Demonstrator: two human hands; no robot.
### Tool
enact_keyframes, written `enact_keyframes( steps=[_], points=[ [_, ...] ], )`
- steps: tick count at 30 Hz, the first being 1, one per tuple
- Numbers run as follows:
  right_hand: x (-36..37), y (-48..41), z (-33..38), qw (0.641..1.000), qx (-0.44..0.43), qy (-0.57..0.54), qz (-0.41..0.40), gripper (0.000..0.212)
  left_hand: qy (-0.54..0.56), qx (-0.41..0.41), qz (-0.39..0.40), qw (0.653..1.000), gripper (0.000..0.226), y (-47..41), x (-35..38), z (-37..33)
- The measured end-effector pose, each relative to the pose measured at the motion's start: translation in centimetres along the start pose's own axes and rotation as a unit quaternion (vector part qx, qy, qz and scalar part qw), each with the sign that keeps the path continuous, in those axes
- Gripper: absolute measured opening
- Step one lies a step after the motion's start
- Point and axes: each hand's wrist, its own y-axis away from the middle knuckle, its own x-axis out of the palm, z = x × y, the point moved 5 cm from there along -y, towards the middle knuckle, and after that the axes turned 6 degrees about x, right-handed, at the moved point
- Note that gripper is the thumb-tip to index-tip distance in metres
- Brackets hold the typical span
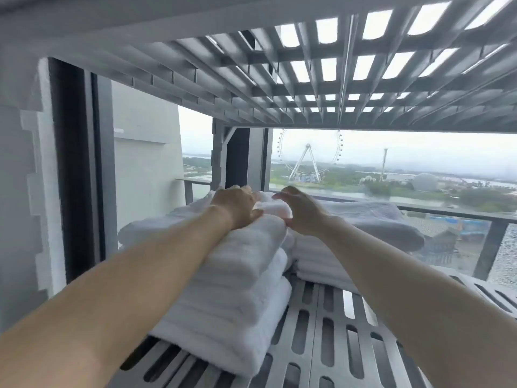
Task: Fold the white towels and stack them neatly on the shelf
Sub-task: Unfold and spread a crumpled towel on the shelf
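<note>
A stack of folded white towels (235,298) sits on the grey slotted shelf (330,345), left of centre. A second, lower stack of white towels (352,236) lies behind it to the right. On top of the near stack rests a small folded white towel (272,207). My left hand (237,205) presses on that top towel from the left, fingers curled over it. My right hand (299,211) touches its right side with fingers together. Both forearms reach in over the shelf.
The grey lattice underside of an upper shelf (321,79) hangs close above. A shelf post (221,158) stands behind the towels. A window behind shows a Ferris wheel (309,155) and a balcony rail (453,211). White foam and a dark frame (72,169) line the left.
</note>
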Motion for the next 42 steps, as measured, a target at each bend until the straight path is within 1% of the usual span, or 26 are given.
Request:
enact_keyframes(
  steps=[3, 5, 6, 8, 10, 13, 15, 17, 19, 21, 23, 24, 26, 28, 29, 30, 31, 33, 35, 36, 38, 39, 40, 42],
  points=[
    [1.2, -0.5, -0.3, 0.999, 0.021, 0.019, 0.039, 0.058, 0.018, -0.009, 0.014, 1.000, 0.049, 0.2, 1.1, -0.1],
    [1.9, -0.8, -0.8, 0.997, 0.041, 0.017, 0.061, 0.054, 0.021, -0.015, 0.037, 0.999, 0.052, 0.3, 2.0, 0.1],
    [2.1, -0.9, -0.9, 0.997, 0.047, 0.008, 0.058, 0.049, 0.024, -0.017, 0.042, 0.999, 0.053, 0.2, 2.1, 0.2],
    [1.6, -1.3, -1.0, 0.998, 0.054, -0.020, 0.024, 0.038, 0.021, -0.023, 0.032, 0.999, 0.055, 0.1, 1.9, 0.5],
    [0.6, -1.8, -0.9, 0.995, 0.067, -0.061, -0.032, 0.032, 0.038, -0.038, 0.032, 0.998, 0.059, 0.1, 1.8, 0.6],
    [-1.0, -2.2, 0.2, 0.983, 0.056, -0.120, -0.126, 0.032, 0.063, -0.077, 0.028, 0.995, 0.064, -0.4, 1.3, 1.5],
    [-2.0, -2.2, 0.9, 0.975, 0.036, -0.135, -0.173, 0.031, 0.063, -0.088, 0.019, 0.994, 0.070, -0.9, 0.9, 2.1],
    [-2.5, -2.0, 1.1, 0.970, 0.023, -0.134, -0.202, 0.030, 0.057, -0.090, 0.007, 0.994, 0.074, -1.3, 0.7, 2.3],
    [-2.8, -1.6, 1.0, 0.966, 0.019, -0.135, -0.218, 0.029, 0.038, -0.084, -0.016, 0.996, 0.072, -1.6, 0.4, 2.4],
    [-2.6, -1.1, 0.8, 0.967, 0.020, -0.134, -0.217, 0.027, 0.014, -0.072, -0.043, 0.996, 0.059, -1.7, 0.0, 2.3],
    [-2.2, -0.6, 0.7, 0.970, 0.029, -0.130, -0.203, 0.027, 0.003, -0.058, -0.067, 0.996, 0.043, -1.8, -0.3, 2.1],
    [-1.8, -0.5, 0.6, 0.973, 0.036, -0.128, -0.190, 0.030, 0.000, -0.052, -0.081, 0.995, 0.039, -1.8, -0.5, 2.1],
    [-1.0, -0.3, 0.7, 0.979, 0.050, -0.125, -0.155, 0.043, -0.006, -0.040, -0.126, 0.991, 0.037, -1.8, -1.3, 2.0],
    [-0.3, -0.8, 0.8, 0.984, 0.081, -0.125, -0.102, 0.070, -0.013, -0.028, -0.182, 0.983, 0.037, -1.9, -2.7, 1.9],
    [-0.1, -1.1, 0.7, 0.983, 0.102, -0.127, -0.079, 0.078, -0.010, -0.017, -0.207, 0.978, 0.037, -1.9, -3.4, 1.8],
    [-0.2, -1.5, 0.7, 0.981, 0.122, -0.132, -0.076, 0.076, -0.002, -0.003, -0.226, 0.974, 0.037, -2.0, -4.0, 1.6],
    [-0.6, -1.7, 0.6, 0.975, 0.138, -0.143, -0.100, 0.067, 0.008, 0.010, -0.239, 0.971, 0.037, -2.0, -4.4, 1.4],
    [-2.3, -1.5, 0.4, 0.951, 0.164, -0.175, -0.195, 0.049, 0.018, 0.024, -0.264, 0.964, 0.035, -2.0, -4.9, 1.2],
    [-3.7, -1.0, 0.2, 0.921, 0.179, -0.213, -0.273, 0.049, 0.015, 0.039, -0.282, 0.958, 0.037, -1.8, -5.1, 1.1],
    [-4.4, -0.7, 0.2, 0.908, 0.182, -0.226, -0.301, 0.050, 0.005, 0.050, -0.281, 0.958, 0.046, -1.8, -5.0, 0.9],
    [-5.7, -0.2, 0.5, 0.888, 0.180, -0.244, -0.346, 0.053, -0.042, 0.054, -0.277, 0.958, 0.073, -1.7, -4.9, 0.8],
    [-6.3, 0.1, 0.7, 0.884, 0.170, -0.246, -0.360, 0.054, -0.052, 0.036, -0.282, 0.957, 0.081, -1.4, -4.9, 1.0],
    [-6.8, 0.2, 1.0, 0.884, 0.156, -0.244, -0.367, 0.055, -0.040, 0.014, -0.282, 0.959, 0.086, -1.2, -4.9, 1.3],
    [-7.5, 0.8, 1.6, 0.888, 0.135, -0.237, -0.371, 0.057, 0.028, -0.001, -0.274, 0.961, 0.087, -0.8, -4.8, 1.5]
  ],
)
